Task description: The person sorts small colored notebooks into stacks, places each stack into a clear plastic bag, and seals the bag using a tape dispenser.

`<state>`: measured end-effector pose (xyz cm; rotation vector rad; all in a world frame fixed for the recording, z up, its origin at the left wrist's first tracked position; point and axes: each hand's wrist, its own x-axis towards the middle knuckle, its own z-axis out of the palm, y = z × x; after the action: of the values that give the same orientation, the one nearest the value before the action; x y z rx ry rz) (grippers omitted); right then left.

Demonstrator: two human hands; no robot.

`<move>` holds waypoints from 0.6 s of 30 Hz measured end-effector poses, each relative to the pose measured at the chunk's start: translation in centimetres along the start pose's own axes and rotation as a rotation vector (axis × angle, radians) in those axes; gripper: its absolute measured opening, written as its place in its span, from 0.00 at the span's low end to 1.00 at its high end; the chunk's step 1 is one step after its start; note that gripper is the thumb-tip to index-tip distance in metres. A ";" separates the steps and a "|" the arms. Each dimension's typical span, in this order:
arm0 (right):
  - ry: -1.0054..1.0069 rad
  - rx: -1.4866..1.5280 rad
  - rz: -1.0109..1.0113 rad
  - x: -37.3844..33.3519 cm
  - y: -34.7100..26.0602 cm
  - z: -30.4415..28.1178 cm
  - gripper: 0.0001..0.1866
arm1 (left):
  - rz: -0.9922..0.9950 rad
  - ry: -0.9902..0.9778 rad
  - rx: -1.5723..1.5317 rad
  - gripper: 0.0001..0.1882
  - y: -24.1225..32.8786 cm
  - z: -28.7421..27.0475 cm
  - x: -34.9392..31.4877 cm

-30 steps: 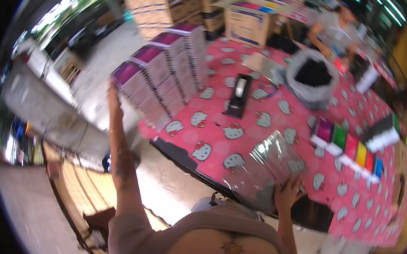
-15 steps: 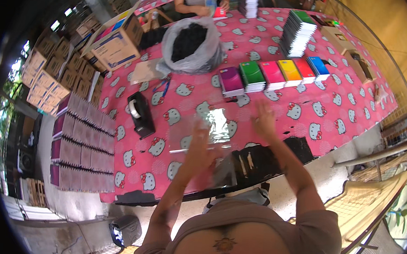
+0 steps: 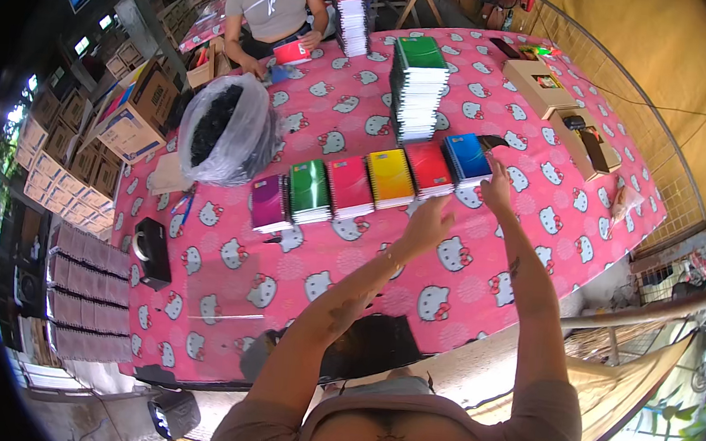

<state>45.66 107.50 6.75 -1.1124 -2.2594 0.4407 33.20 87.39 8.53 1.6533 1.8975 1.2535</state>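
A row of short spiral-notebook stacks lies in front of me: purple (image 3: 269, 198), green (image 3: 309, 187), pink (image 3: 348, 184), yellow (image 3: 390, 176), red (image 3: 430, 168) and blue (image 3: 467, 156). My right hand (image 3: 498, 190) is at the right edge of the blue stack, its fingers closed against the notebooks' side. Just in front of the red stack is my left hand (image 3: 427, 229), with thumb and fingers apart and nothing visible in it. A clear plastic sheet (image 3: 228, 285) lies flat on the table, left of my left forearm.
Behind the row rises a tall green-topped notebook stack (image 3: 418, 85). To the left are a plastic bag of black pieces (image 3: 247, 142), a black tape dispenser (image 3: 152, 254) and cartons (image 3: 137, 112). Across the table a person (image 3: 274, 7) handles a red notebook (image 3: 291, 52). Open boxes (image 3: 583, 143) lie right.
Both hands have moved forward and right to the red and blue stacks; my left hand has left the plastic sheet. The view has shifted right. The person opposite is more visible.
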 end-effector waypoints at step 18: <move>0.033 0.665 0.141 -5.4 -0.2 -3.9 0.16 | -0.531 0.236 -0.794 0.10 3.7 0.9 -1.2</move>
<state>50.61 103.22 7.98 -0.9063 -1.7884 1.1204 36.46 86.40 10.57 0.5792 1.4797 1.6803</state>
